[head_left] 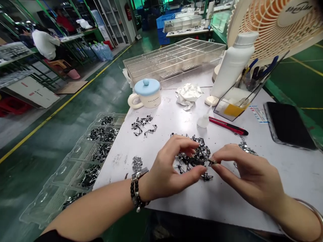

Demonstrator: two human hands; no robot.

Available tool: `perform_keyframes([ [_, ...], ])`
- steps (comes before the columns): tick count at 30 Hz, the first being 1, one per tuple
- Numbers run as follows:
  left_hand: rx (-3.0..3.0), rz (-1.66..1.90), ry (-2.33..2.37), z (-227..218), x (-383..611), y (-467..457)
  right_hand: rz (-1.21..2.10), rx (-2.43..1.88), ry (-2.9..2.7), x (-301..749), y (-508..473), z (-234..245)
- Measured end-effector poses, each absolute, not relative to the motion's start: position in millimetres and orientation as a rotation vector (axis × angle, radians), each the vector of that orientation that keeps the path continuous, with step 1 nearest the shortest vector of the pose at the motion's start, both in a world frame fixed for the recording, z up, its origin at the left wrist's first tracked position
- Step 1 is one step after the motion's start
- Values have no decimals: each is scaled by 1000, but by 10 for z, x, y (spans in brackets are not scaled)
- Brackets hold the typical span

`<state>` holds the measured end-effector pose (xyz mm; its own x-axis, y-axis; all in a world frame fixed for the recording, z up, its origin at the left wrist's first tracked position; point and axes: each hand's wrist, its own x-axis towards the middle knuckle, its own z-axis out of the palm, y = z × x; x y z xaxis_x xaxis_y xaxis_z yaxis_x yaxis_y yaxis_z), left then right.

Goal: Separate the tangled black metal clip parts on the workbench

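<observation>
My left hand [169, 164] is held over the table with its thumb and fingers apart, and nothing shows between them. Just beyond it lies a heap of small black-and-silver metal parts [202, 153]. My right hand [249, 174] pinches a small dark metal part [212, 162] between thumb and forefinger, at the heap's right edge. Left of the heap is a smaller group of similar black parts [142, 124]. Tiny silver pieces [137, 163] are piled by my left wrist. More silver pieces [245, 146] lie behind my right hand, partly hidden by it.
A lidded mug [150, 97], crumpled paper [188, 95], a small squeeze bottle [202, 121], a red utility knife [228, 126] and a phone [290, 124] are on the table. A white bottle [234, 64], pen holder [232, 109] and fan [277, 27] stand right. A compartmented tray [75, 158] sits left.
</observation>
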<state>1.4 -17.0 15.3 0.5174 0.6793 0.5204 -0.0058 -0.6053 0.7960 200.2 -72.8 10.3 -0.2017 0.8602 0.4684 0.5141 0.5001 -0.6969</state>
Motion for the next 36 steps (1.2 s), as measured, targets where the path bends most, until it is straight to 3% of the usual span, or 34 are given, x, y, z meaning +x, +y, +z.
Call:
perform_keyframes([
  [4, 1795, 956, 607, 177, 3, -167, 580, -1165, -1834, 2022, -730, 98],
  [14, 1856, 975, 586, 193, 12, -171, 744, -1193, -1819, 2019, -731, 121],
  [23, 2149, 992, 547, 194, -4, -177, 691, -1126, -1853, 1971, -725, 107],
  [31, 2121, 954, 407, 165, 4, -172, 1060, -1245, -1822, 1909, -731, 162],
  [36, 2142, 1097, 478, 120, 21, -163, 1333, -1278, -1461, 1921, -717, 124],
])
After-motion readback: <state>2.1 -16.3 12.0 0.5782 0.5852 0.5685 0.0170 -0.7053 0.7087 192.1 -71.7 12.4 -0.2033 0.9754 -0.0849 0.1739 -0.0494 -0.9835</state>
